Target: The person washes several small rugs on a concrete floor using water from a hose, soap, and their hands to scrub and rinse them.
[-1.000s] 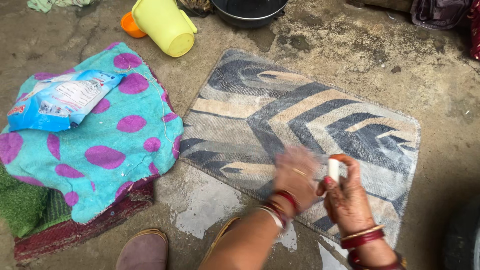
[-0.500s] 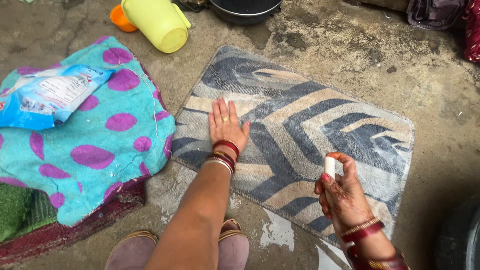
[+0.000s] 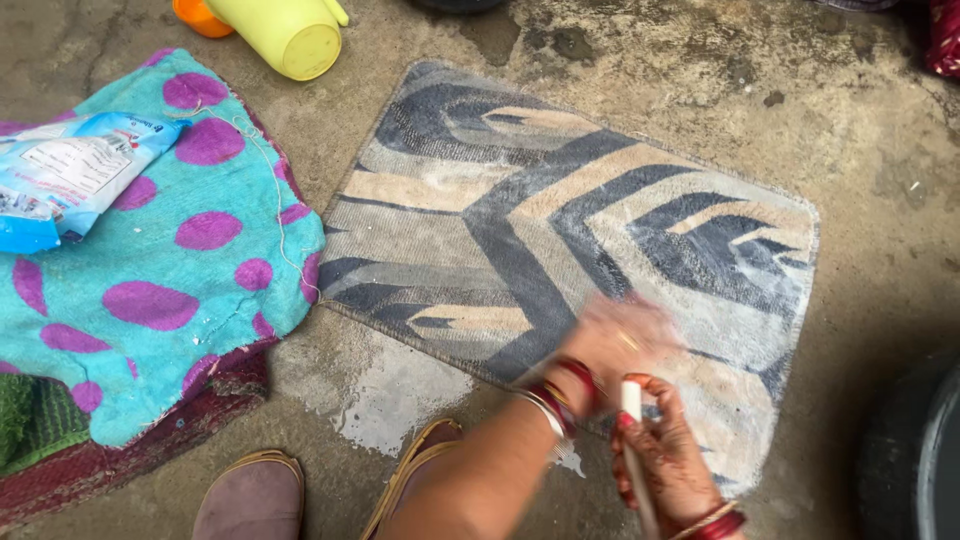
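Left hand (image 3: 618, 340) is motion-blurred, lying on the near edge of the grey/beige chevron mat (image 3: 560, 230) w/ red bangles at the wrist; can't tell if fingers are spread or curled. Right hand (image 3: 668, 460) is closed around a thin white stick (image 3: 632, 420), held upright just over the mat's near-right corner. Mat lies flat on the concrete floor (image 3: 860, 130); at its left edge a turquoise towel w/ purple dots (image 3: 170, 270) carries a blue detergent pouch (image 3: 65, 175), yellow mug (image 3: 285, 30) past the far-left corner.

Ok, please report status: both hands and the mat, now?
Left hand blurred, low over the mat. Right hand closed around white stick. Mat flat on the wet floor. Nothing lies on the mat.
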